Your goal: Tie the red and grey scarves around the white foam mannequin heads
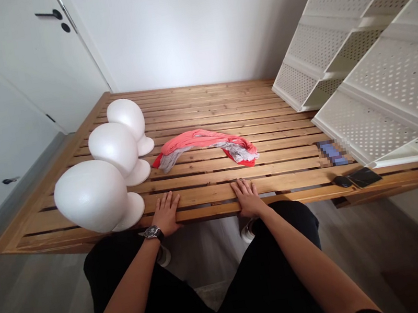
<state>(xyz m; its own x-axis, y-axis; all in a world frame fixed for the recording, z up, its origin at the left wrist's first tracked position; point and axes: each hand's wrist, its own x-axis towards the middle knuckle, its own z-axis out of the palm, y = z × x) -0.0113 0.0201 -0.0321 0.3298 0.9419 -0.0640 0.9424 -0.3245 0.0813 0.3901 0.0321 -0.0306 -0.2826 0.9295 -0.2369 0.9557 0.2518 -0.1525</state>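
My left hand [167,213] lies flat on the front slat of the wooden table [207,195], fingers spread and holding nothing. A dark-strapped watch [153,233] is on that wrist. Farther right, my right hand [248,198] rests on the same edge with its fingers apart, also free of anything. Beyond both hands a coral-red and grey cloth [202,139], perhaps a scarf, lies bunched in an arc. Left of my left hand stand three white foam heads in a row: a near one [92,196], a middle one [115,149] and a far one [126,117].
White perforated shelving [373,93] stands at the right end of the table. In front of it are a blurred-out blue object [333,152], a small black rounded item [341,181] and a flat black item [365,177]. A white door [19,59] is at the left.
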